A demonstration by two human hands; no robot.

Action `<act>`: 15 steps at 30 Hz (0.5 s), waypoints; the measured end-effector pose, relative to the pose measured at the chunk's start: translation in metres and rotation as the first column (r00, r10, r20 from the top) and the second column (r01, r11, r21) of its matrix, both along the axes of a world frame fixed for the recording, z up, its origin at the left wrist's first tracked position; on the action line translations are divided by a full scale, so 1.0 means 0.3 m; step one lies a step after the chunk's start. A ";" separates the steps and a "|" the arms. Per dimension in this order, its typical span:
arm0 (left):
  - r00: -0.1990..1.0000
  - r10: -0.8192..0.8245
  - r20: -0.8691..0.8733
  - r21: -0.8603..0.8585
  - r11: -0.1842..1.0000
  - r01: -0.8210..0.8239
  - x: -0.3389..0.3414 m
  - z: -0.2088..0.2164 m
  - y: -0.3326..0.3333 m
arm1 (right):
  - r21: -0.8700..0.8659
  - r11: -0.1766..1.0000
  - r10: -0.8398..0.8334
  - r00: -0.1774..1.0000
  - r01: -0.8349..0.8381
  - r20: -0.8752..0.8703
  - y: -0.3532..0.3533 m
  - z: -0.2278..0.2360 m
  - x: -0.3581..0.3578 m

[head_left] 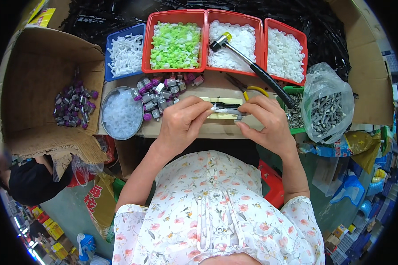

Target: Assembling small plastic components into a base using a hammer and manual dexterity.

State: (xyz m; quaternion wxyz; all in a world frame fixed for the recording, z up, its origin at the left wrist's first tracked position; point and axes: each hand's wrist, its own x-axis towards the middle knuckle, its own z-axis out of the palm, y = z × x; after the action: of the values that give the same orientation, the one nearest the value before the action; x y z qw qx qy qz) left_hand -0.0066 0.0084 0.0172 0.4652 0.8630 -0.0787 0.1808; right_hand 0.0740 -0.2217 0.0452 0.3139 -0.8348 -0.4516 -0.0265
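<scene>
A pale yellow block [229, 116] lies at the near edge of the bench, with a narrow black piece [225, 105] and a grey plastic part [235, 112] on it. My left hand [185, 123] pinches a small white piece [214, 107] at the block's left end, thumb and forefinger closed. From the other side, the thumb and fingertips of my right hand [267, 123] close around the right end of the grey part. My fingers partly cover both ends, so how the pieces fit together is hard to see.
Small grey and purple motors [158, 98] are heaped beside a metal bowl [115, 137] of clear pieces. Behind stand a blue bin [107, 55] and red bins [151, 44] of small parts. A mallet [263, 74], pliers [247, 92], a bag of grey parts [325, 110] and a cardboard box [35, 53] surround me.
</scene>
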 end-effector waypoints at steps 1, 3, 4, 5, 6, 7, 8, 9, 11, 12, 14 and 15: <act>1.000 0.001 0.006 -0.006 1.000 -0.001 0.002 -0.001 -0.004 | 0.016 1.000 0.001 1.000 0.000 -0.008 0.001 0.003 0.000; 1.000 -0.006 0.012 -0.004 1.000 0.006 0.006 -0.002 -0.005 | 0.032 0.999 0.000 1.000 0.001 -0.015 -0.002 0.000 0.003; 1.000 -0.011 0.018 -0.001 1.000 0.011 0.008 -0.002 -0.005 | 0.041 0.999 0.006 0.999 -0.005 -0.032 -0.006 -0.005 0.004; 1.000 -0.014 0.017 -0.001 1.000 0.014 0.009 0.001 -0.007 | 0.051 0.999 0.012 0.999 -0.009 -0.049 -0.010 -0.008 0.006; 0.999 -0.034 0.021 0.009 0.999 0.034 0.011 0.005 -0.009 | 0.051 0.999 0.009 0.999 -0.006 -0.050 -0.012 -0.009 0.007; 0.998 -0.055 0.025 0.018 0.998 0.054 0.013 0.007 -0.011 | 0.051 0.999 0.010 0.999 -0.008 -0.040 -0.014 -0.009 0.009; 0.998 -0.056 0.024 0.019 0.998 0.056 0.015 0.006 -0.012 | 0.053 0.999 0.014 0.999 -0.012 -0.030 -0.016 -0.011 0.010; 0.997 -0.061 0.045 0.023 0.998 0.060 0.018 0.003 -0.013 | 0.054 0.998 0.012 0.999 -0.010 -0.031 -0.018 -0.011 0.011; 0.995 -0.069 0.065 0.028 0.997 0.067 0.023 0.002 -0.016 | 0.057 0.998 0.031 0.997 -0.027 -0.074 -0.022 -0.010 0.013; 0.994 -0.071 0.078 0.047 0.997 0.067 0.025 0.003 -0.018 | 0.057 0.998 0.028 0.997 -0.023 -0.074 -0.023 -0.008 0.013; 0.993 -0.075 0.091 0.066 0.995 0.069 0.029 0.002 -0.022 | 0.038 0.998 0.044 0.996 -0.042 -0.072 -0.024 -0.003 0.014; 0.988 -0.100 0.117 0.085 0.992 0.091 0.031 0.000 -0.025 | 0.037 0.999 0.042 0.997 -0.039 -0.072 -0.023 -0.004 0.015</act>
State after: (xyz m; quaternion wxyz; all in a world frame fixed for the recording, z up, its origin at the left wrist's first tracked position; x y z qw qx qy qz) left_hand 0.0027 0.0008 0.0172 0.4328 0.8636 -0.1552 0.2069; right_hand 0.0784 -0.2286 0.0441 0.3456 -0.8201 -0.4560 0.0021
